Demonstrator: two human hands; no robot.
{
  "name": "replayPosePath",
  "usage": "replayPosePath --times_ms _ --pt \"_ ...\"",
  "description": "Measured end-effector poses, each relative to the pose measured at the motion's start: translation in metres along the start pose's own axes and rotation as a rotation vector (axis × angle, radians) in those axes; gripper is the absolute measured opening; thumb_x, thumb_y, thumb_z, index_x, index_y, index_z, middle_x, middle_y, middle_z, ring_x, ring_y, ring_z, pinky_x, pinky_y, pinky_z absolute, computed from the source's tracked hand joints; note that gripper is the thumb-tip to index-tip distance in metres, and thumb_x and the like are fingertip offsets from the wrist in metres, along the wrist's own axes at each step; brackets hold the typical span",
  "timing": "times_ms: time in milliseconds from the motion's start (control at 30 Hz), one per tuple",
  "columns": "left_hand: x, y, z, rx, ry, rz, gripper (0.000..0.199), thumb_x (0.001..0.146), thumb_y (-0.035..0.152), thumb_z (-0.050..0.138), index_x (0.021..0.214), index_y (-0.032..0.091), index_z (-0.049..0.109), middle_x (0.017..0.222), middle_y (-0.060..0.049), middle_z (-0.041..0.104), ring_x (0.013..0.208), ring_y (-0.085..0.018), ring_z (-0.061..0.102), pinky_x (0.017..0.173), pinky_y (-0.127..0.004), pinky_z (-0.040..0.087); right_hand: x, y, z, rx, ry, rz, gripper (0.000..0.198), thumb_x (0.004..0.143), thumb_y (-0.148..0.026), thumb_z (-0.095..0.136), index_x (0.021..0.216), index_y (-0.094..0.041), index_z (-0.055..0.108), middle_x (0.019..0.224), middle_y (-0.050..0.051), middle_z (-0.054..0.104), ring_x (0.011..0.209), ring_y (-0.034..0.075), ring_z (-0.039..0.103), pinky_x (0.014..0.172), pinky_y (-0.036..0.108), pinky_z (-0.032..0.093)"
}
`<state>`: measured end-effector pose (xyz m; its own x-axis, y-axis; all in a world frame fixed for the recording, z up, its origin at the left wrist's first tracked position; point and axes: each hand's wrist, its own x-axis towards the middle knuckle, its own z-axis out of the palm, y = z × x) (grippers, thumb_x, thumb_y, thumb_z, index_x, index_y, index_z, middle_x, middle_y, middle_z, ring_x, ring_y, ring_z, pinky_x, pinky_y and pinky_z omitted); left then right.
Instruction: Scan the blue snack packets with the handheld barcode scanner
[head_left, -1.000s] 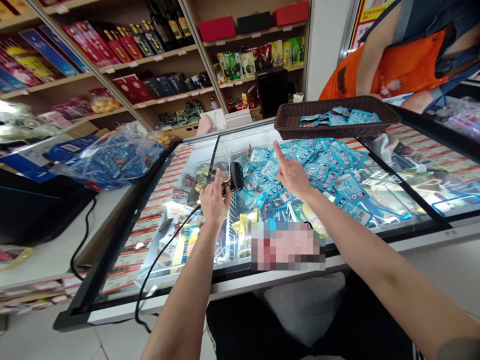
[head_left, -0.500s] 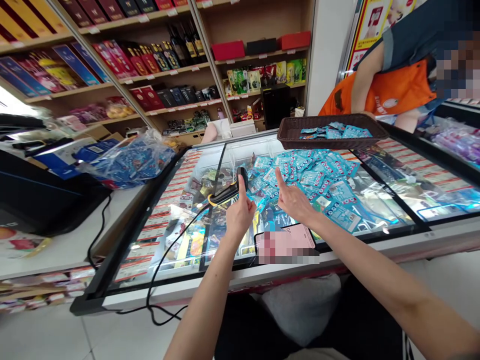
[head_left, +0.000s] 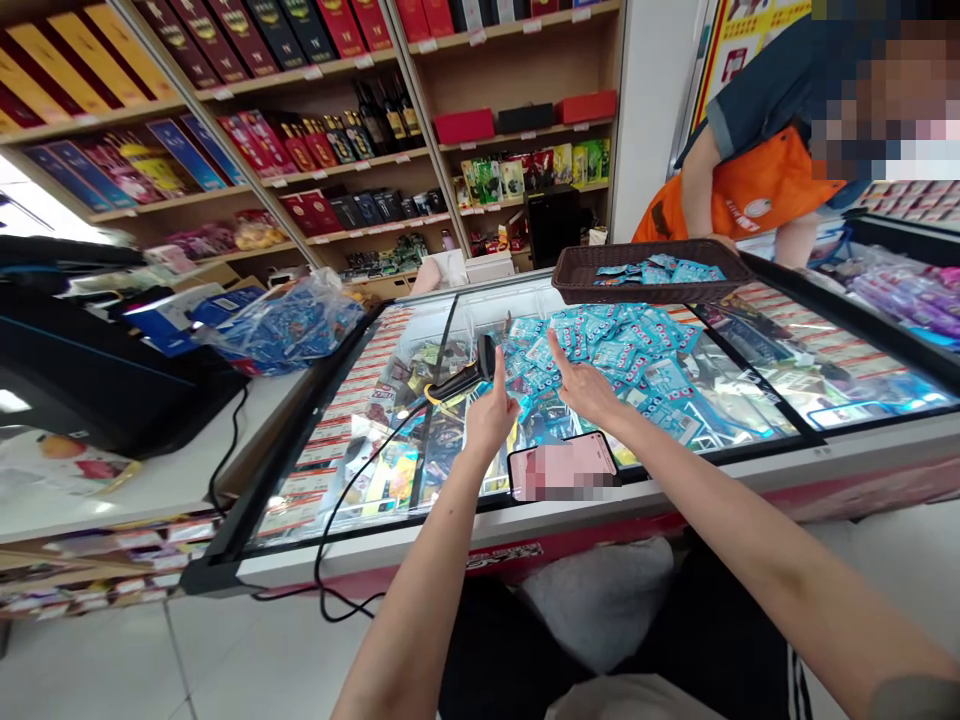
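My left hand [head_left: 491, 415] is raised above the glass top, its index finger stretched upward, the thumb out and the other fingers curled. Just behind that finger, a black and yellow barcode scanner [head_left: 457, 380] lies on the glass. My right hand [head_left: 589, 390] points its index finger up and forward in front of a heap of blue sachets [head_left: 630, 335], with its other fingers folded. Neither hand holds anything. Below the hands, a phone [head_left: 562, 470] with a lit pink screen rests at the near edge of the glass.
The glass-topped freezer [head_left: 330, 440] spans the front. A co-worker in an orange apron [head_left: 750, 190] touches a brown woven basket [head_left: 637, 292] holding more sachets. A clear bag of blue packets [head_left: 281, 325] sits on the left counter. The scanner's cable [head_left: 352, 480] hangs over the near edge.
The view has shifted slightly, with the shelves lower in the picture. Both hands keep their pointing pose, and they look a little closer together. The co-worker leans further over the basket.
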<state>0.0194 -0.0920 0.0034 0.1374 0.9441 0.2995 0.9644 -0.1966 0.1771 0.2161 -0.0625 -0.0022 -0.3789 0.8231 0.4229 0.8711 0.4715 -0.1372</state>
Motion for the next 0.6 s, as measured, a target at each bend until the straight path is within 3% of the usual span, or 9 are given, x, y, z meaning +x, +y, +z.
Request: replayPosePath --times_ms 100,200,267,367,600 --pt "-0.005 -0.003 0.002 -0.038 0.016 -0.010 0.088 0.084 0.022 0.049 0.150 0.020 -0.009 0.073 0.002 0.063 0.055 -0.011 0.054 0.053 -0.021 0.030 -0.005 0.002 0.002 0.028 0.024 -0.007 0.090 0.077 -0.010 0.042 0.151 -0.014 -0.011 0.077 0.002 0.069 0.068 0.020 0.060 0.071 0.030 0.045" --pt "-0.012 -0.017 0.006 -0.080 0.074 -0.018 0.085 0.086 0.030 0.050 0.151 0.020 -0.004 0.075 0.002 0.062 0.058 -0.011 0.054 0.054 -0.020 0.031 -0.011 0.010 0.004 0.108 0.099 -0.020 0.078 0.086 -0.023 0.046 0.152 -0.015 0.005 0.078 0.001 0.068 0.072 0.019 0.060 0.076 0.031 0.044" --pt "-0.018 -0.030 0.011 -0.083 0.097 -0.030 0.076 0.088 0.035 0.048 0.151 0.023 0.007 0.076 0.002 0.061 0.059 -0.011 0.054 0.054 -0.021 0.031 -0.017 0.019 0.005 0.128 0.169 -0.011 0.065 0.091 -0.033 0.046 0.149 -0.018 0.024 0.081 0.002 0.068 0.080 0.020 0.060 0.083 0.033 0.043" --pt "-0.026 -0.050 0.021 -0.078 0.136 -0.059 0.055 0.091 0.041 0.043 0.143 0.028 0.033 0.078 0.001 0.061 0.064 -0.012 0.055 0.060 -0.023 0.036 -0.030 0.035 0.010 0.113 0.267 0.016 0.042 0.095 -0.037 0.040 0.130 -0.019 0.054 0.091 0.005 0.068 0.092 0.020 0.059 0.091 0.034 0.039" --pt "-0.032 -0.060 0.033 -0.102 0.142 -0.049 0.043 0.091 0.040 0.042 0.132 0.027 0.048 0.084 -0.001 0.065 0.068 -0.014 0.057 0.067 -0.026 0.041 -0.052 0.050 0.021 0.165 0.372 0.055 0.031 0.096 -0.030 0.039 0.111 -0.021 0.065 0.093 0.004 0.069 0.091 0.018 0.059 0.087 0.033 0.039"
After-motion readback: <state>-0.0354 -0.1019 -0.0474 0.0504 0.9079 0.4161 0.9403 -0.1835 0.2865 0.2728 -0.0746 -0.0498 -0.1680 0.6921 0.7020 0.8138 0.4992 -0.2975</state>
